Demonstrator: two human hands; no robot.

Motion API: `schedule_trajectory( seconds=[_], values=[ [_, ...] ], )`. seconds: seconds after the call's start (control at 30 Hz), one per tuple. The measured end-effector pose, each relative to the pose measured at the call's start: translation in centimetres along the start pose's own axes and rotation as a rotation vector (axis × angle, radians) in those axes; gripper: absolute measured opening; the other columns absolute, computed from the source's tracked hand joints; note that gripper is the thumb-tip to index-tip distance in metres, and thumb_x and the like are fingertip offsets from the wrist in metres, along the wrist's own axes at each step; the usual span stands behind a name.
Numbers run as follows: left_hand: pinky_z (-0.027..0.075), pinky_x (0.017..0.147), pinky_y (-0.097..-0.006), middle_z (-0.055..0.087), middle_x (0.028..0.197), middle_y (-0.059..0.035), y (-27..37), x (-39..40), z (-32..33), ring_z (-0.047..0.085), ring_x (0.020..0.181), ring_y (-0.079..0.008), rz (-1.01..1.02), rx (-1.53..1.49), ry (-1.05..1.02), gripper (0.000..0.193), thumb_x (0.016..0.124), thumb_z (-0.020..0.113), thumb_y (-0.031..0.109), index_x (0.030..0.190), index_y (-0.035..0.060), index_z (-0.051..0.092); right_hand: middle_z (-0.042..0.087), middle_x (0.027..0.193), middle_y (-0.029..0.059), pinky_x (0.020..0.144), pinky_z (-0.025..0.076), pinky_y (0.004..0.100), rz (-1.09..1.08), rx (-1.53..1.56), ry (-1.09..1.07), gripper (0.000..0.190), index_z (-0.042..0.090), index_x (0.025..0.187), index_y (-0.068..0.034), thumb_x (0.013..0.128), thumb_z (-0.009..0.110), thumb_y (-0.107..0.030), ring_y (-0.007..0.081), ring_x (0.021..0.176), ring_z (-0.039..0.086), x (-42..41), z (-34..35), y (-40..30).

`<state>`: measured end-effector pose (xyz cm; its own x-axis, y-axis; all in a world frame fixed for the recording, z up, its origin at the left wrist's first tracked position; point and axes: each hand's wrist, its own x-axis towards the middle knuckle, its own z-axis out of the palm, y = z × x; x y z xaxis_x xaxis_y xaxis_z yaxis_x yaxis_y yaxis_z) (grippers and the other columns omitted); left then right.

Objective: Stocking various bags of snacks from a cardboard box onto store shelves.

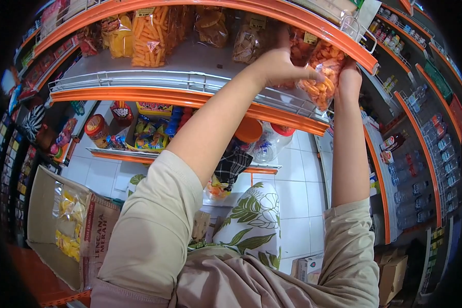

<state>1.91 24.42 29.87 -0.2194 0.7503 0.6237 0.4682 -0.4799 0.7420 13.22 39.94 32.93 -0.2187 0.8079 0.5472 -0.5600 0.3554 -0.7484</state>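
A clear plastic bag of orange snacks [323, 79] hangs partly over the front rail at the right end of the wire-fronted shelf [215, 79]. My right hand [349, 79] grips its right side, with the fingers partly hidden behind the bag and under the upper shelf edge. The thumb of my left hand [279, 67] lies against the bag's left side. Its other fingers reach up and back beside a darker red snack bag [302, 46]; their tips are blurred in shadow. A bag of brownish chips [248, 44] stands just left of that hand.
More bags, including long orange snack sticks [150, 38] and yellow chips [120, 36], stand farther left. An orange-edged shelf [292, 9] overhangs my hands. Below are candy boxes [150, 131] and lidded jars [248, 131]. An open carton [56, 231] holds yellow packets; bottle shelves [427, 154] line the right.
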Motion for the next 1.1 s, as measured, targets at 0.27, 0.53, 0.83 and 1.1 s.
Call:
schedule_trajectory(
  seconds=[0.27, 0.53, 0.83, 1.1],
  values=[
    [0.046, 0.085, -0.0336, 0.061, 0.106, -0.023, -0.1, 0.2, 0.4, 0.062, 0.095, -0.0302, -0.188, 0.491, 0.053, 0.095, 0.053, 0.083, 0.047, 0.12, -0.0074, 0.045, 0.061, 0.104, 0.0106, 0.082, 0.047, 0.0331, -0.026, 0.183, -0.059, 0.033, 0.055, 0.11, 0.0, 0.097, 0.043, -0.027, 0.0207, 0.098, 0.058, 1.2, -0.1, 1.6],
    [0.047, 0.084, -0.0334, 0.063, 0.103, -0.0208, -1.6, 0.4, 0.4, 0.062, 0.092, -0.0293, -0.099, 0.622, 0.213, 0.09, 0.059, 0.081, 0.043, 0.125, -0.0048, 0.044, 0.05, 0.124, 0.0068, 0.086, 0.045, 0.0394, 0.145, -0.082, -0.332, 0.072, 0.023, 0.136, -0.015, 0.079, 0.066, -0.005, 0.0233, 0.111, 0.053, -2.9, -2.6, -0.2],
    [0.029, 0.105, -0.0347, 0.023, 0.146, -0.02, -0.1, 0.7, -0.3, 0.032, 0.131, -0.0329, 0.035, 0.177, 0.15, 0.088, 0.085, 0.056, 0.045, 0.145, 0.0156, 0.0, 0.052, 0.124, 0.0112, 0.093, 0.045, 0.035, 0.153, -0.038, -0.555, 0.076, 0.03, 0.136, -0.01, 0.073, 0.068, 0.006, 0.0215, 0.112, 0.054, -4.6, -2.0, -1.8],
    [0.026, 0.107, -0.0346, 0.015, 0.149, -0.0201, -1.1, 1.1, -0.3, 0.024, 0.135, -0.0338, 0.019, 0.127, 0.114, 0.105, 0.075, 0.067, 0.047, 0.145, 0.0152, -0.003, 0.052, 0.124, 0.0113, 0.093, 0.044, 0.033, 0.03, -0.121, -0.602, 0.074, 0.029, 0.136, -0.007, 0.074, 0.067, 0.007, 0.0205, 0.111, 0.053, -5.5, -0.1, -2.0]
  ],
)
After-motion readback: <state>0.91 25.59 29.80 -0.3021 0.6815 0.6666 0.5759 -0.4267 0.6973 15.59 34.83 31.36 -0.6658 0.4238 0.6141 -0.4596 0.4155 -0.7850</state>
